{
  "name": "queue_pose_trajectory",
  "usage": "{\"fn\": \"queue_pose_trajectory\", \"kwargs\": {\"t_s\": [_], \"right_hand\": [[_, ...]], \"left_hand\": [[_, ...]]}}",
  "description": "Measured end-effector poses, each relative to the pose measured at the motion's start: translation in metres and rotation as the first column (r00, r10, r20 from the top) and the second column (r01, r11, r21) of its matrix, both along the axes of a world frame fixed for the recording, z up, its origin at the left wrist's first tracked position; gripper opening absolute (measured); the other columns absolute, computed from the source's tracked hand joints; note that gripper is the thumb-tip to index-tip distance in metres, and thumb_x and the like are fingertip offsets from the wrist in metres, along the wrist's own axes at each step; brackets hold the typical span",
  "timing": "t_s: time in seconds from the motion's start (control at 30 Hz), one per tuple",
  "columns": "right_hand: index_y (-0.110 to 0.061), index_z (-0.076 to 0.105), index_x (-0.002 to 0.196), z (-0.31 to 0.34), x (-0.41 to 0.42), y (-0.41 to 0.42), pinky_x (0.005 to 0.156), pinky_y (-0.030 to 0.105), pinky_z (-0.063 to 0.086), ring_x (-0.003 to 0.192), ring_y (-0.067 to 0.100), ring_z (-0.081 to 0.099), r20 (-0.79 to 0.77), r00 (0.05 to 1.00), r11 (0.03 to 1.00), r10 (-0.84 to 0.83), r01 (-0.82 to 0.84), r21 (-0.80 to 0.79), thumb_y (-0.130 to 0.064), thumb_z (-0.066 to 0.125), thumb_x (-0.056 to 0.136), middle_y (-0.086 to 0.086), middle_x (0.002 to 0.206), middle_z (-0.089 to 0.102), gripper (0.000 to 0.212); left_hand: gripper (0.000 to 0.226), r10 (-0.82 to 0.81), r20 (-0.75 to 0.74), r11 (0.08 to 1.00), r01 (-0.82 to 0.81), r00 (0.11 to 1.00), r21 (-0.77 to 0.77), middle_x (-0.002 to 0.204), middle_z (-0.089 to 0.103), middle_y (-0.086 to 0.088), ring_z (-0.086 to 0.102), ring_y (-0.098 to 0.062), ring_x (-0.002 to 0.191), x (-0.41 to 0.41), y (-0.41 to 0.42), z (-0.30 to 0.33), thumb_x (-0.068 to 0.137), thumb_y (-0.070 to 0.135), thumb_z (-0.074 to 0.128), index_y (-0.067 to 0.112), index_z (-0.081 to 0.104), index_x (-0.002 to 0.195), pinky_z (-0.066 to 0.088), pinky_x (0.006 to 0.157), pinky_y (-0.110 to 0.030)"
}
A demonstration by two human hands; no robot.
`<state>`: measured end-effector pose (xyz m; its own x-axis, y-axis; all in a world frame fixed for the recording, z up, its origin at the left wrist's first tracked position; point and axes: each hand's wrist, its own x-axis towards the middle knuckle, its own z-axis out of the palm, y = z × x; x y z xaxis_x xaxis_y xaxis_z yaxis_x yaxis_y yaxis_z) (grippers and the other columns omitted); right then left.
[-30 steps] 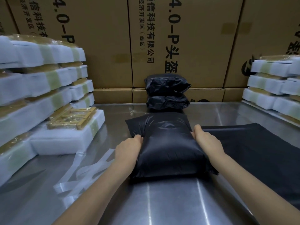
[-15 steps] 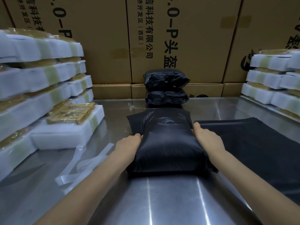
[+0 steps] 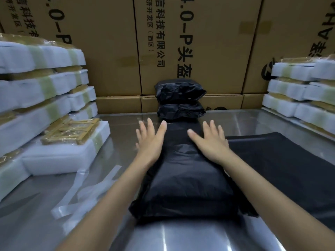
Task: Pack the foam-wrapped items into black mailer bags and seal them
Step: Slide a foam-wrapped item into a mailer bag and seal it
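Note:
A filled black mailer bag (image 3: 184,180) lies lengthwise on the steel table (image 3: 181,238) in front of me. My left hand (image 3: 150,140) is spread flat with straight fingers over the bag's far left edge. My right hand (image 3: 210,140) lies flat with spread fingers on the bag's far right part. Two packed black bags (image 3: 179,100) are stacked at the back against the cartons. Foam-wrapped items (image 3: 67,151) with wooden pieces on top sit at the left.
Stacks of white foam-wrapped items rise at the left (image 3: 36,84) and at the right (image 3: 306,91). Flat black mailer bags (image 3: 282,163) lie to the right. Clear peeled strips (image 3: 85,192) lie on the table at the left. Cardboard cartons (image 3: 199,42) form the back wall.
Both hands have let go of the bag's sides and moved forward, now flat with spread fingers at its far end. The camera has moved closer.

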<state>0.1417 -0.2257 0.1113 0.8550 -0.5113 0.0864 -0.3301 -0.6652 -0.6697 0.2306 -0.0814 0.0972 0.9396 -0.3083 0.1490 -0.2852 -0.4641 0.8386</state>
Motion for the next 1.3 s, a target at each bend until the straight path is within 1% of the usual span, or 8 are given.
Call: {"fn": "queue_pose_trajectory", "kwargs": {"t_s": [0.17,0.3,0.47,0.73,0.93,1.1,1.2,1.3], "right_hand": [[-0.031,0.009,0.153,-0.014,0.012,-0.018,0.117,0.050,0.003,0.147,0.026,-0.012,0.090,0.996,0.933,-0.006,-0.027,0.359,-0.059,0.057,0.084,-0.005,0.161,-0.013,0.088],[-0.036,0.018,0.152,-0.029,0.009,-0.024,0.117,0.046,0.018,0.147,0.022,0.015,0.202,0.978,0.768,-0.056,-0.087,0.635,-0.054,0.059,0.084,-0.004,0.162,0.003,0.080],[-0.037,0.025,0.150,-0.036,0.006,-0.027,0.113,0.041,0.030,0.135,0.018,0.038,0.274,0.958,0.702,-0.087,-0.136,0.699,-0.050,0.059,0.086,-0.009,0.154,0.029,0.074],[-0.035,0.027,0.150,-0.039,0.008,-0.032,0.111,0.036,0.032,0.132,0.014,0.041,0.283,0.955,0.703,-0.086,-0.143,0.697,-0.052,0.058,0.085,-0.014,0.151,0.033,0.074],[-0.037,0.030,0.148,-0.042,0.010,-0.033,0.090,0.028,0.039,0.125,0.012,0.047,0.285,0.953,0.672,-0.099,-0.147,0.726,-0.052,0.060,0.084,-0.015,0.147,0.037,0.072],[-0.036,0.037,0.145,-0.048,0.010,-0.034,0.086,0.024,0.037,0.105,0.003,0.052,0.312,0.942,0.647,-0.124,-0.161,0.746,-0.051,0.059,0.085,-0.017,0.134,0.046,0.066],[-0.034,0.039,0.145,-0.053,0.010,-0.036,0.107,0.031,0.032,0.122,0.008,0.047,0.317,0.939,0.659,-0.134,-0.154,0.736,-0.054,0.058,0.085,-0.015,0.142,0.043,0.066],[-0.035,0.040,0.144,-0.053,0.007,-0.036,0.116,0.042,0.026,0.134,0.015,0.041,0.284,0.951,0.691,-0.119,-0.127,0.712,-0.063,0.058,0.078,-0.012,0.146,0.043,0.074]], "left_hand": [[0.056,-0.089,-0.193,0.908,0.000,0.977,-0.419,0.160,-0.009,0.003,-0.016,-0.018,0.145,0.012,-0.013,-0.033,0.101,0.045,0.025,0.028,0.007,0.151,-0.011,0.115,-0.047],[0.056,-0.168,-0.217,0.869,0.040,0.962,-0.493,0.160,-0.006,0.003,-0.016,-0.016,0.145,0.017,-0.015,-0.038,0.102,0.042,0.026,0.023,0.009,0.151,-0.011,0.117,-0.043],[0.055,-0.325,-0.255,0.767,0.097,0.911,-0.634,0.159,0.013,-0.003,0.005,-0.017,0.147,0.029,-0.021,-0.042,0.102,0.036,0.029,0.013,0.021,0.150,0.004,0.120,-0.040],[0.054,-0.440,-0.365,0.625,-0.012,0.821,-0.780,0.152,0.033,-0.006,0.033,-0.020,0.139,0.026,-0.025,-0.042,0.099,0.027,0.042,0.007,0.030,0.147,0.023,0.117,-0.036],[0.046,-0.412,-0.384,0.637,-0.040,0.826,-0.770,0.140,0.049,-0.010,0.047,-0.023,0.129,0.021,-0.024,-0.038,0.099,0.021,0.042,0.003,0.041,0.141,0.034,0.111,-0.035],[0.031,-0.395,-0.337,0.688,0.032,0.855,-0.725,0.072,0.072,0.004,0.063,-0.014,0.079,0.023,-0.023,-0.039,0.099,0.020,0.039,0.013,0.065,0.084,0.049,0.074,-0.023],[0.043,-0.302,-0.334,0.856,0.099,0.893,-0.508,0.111,0.069,-0.001,0.054,-0.023,0.115,0.029,-0.015,-0.041,0.092,0.051,0.041,0.020,0.065,0.111,0.039,0.104,-0.035],[0.112,-0.260,-0.391,0.959,0.189,0.883,-0.210,0.150,0.037,-0.007,0.029,-0.028,0.141,0.029,-0.001,-0.044,0.057,0.091,0.032,0.020,0.039,0.144,0.018,0.117,-0.047]]}}
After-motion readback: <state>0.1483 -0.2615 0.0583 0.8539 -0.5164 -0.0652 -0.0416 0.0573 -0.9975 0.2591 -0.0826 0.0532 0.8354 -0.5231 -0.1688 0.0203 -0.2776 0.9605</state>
